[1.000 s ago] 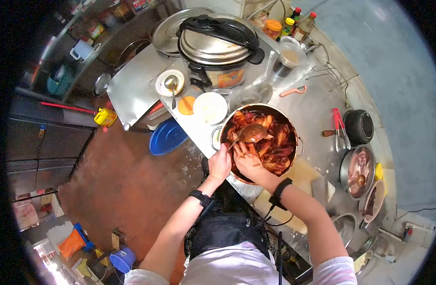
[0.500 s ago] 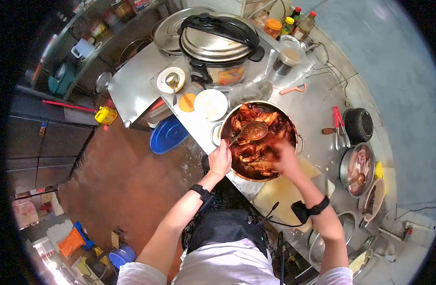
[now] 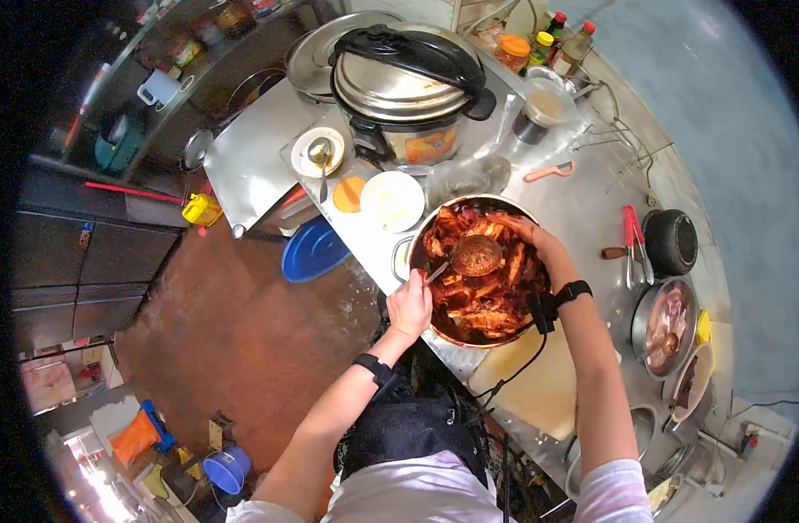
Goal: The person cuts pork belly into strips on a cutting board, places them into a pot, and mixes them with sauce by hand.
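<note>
In the head view, a round metal pot (image 3: pixel 415 321) holds dark red-brown sauced meat (image 3: pixel 482 315). My left hand (image 3: pixel 411 305) is closed around the handle of a ladle at the pot's near left rim. The ladle's bowl (image 3: pixel 476 255) rests over the meat, coated with sauce. My right hand (image 3: pixel 536 237) reaches over the right rim, its fingers curled onto a piece of meat at the pot's far right side; the fingertips are partly hidden there.
Beyond the pot stand a large lidded cooker (image 3: pixel 408 87), a white bowl with a spoon (image 3: pixel 305 166) and a white plate (image 3: pixel 392 200). To the right are red-handled tongs (image 3: pixel 631 235), a black pot (image 3: pixel 670 244) and a basin of meat (image 3: pixel 648 305). A cutting board (image 3: pixel 526 383) lies nearby.
My right hand has moved from above the pot's near right part to the meat at its far right. My left hand still holds the ladle, whose bowl sits slightly nearer the middle.
</note>
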Available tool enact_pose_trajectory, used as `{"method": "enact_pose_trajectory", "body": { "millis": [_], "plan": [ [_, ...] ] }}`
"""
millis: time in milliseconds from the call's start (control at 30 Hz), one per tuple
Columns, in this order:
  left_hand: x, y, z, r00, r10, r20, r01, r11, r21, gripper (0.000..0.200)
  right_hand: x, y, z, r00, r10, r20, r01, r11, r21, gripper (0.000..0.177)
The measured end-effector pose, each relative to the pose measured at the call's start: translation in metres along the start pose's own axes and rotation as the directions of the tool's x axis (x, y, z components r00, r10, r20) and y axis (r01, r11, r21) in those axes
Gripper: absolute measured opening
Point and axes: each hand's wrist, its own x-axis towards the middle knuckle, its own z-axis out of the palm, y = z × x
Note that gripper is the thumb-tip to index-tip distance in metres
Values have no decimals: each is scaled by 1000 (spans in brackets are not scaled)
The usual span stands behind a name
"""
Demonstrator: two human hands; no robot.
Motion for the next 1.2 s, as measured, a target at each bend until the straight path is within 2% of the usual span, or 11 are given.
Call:
{"method": "enact_pose_trajectory", "body": {
  "millis": [200, 267, 300, 400, 467, 533, 567, 600, 800, 1000, 1200],
  "plan": [
    [-2, 0, 2, 999, 11, -36, -12, 1000, -10, 16, 5, 2, 4, 995, 69, 78, -70, 998, 11, 63],
    [-1, 1, 2, 1000, 4, -24, -4, 1000, 1, 15, 21, 33, 1, 981, -139, 136, 137, 990, 27, 60],
    [-2, 1, 2, 1000, -10, -16, 10, 1000, 9, 15, 8, 19, 11, 999, -49, 22, 48, 997, 55, 68],
    [-1, 4, 1, 1000, -17, -22, 18, 1000, 15, 15, -30, -9, 27, 992, -125, 22, 126, 992, -25, 63],
    [-1, 4, 1, 999, -8, -35, 9, 1000, 12, 15, -52, -8, 46, 985, -166, -55, 174, 955, 239, 64],
    [-1, 1, 4, 999, 3, -33, -2, 998, 57, 14, -67, 2, 57, 938, -333, -97, 336, 942, 22, 59],
    [0, 0, 4, 999, 8, -33, -6, 998, 56, 14, -70, 15, 60, 945, -308, -107, 311, 950, 10, 60],
    [0, 0, 4, 1000, 0, -23, 1, 999, 48, 13, -81, 12, 62, 888, -440, -138, 403, 885, -232, 62],
    [0, 2, 1, 1000, -15, 9, 15, 998, 56, 14, -117, 28, 80, 878, -460, -134, 274, 711, -648, 65],
    [0, 1, 2, 1000, -12, 8, 12, 999, 43, 16, -128, 49, 98, 973, -229, -4, 83, 369, -926, 66],
    [0, -1, 2, 1000, 21, 7, -22, 999, 50, 16, -109, 31, 113, 983, 67, 168, 147, 248, -958, 42]
  ]
}}
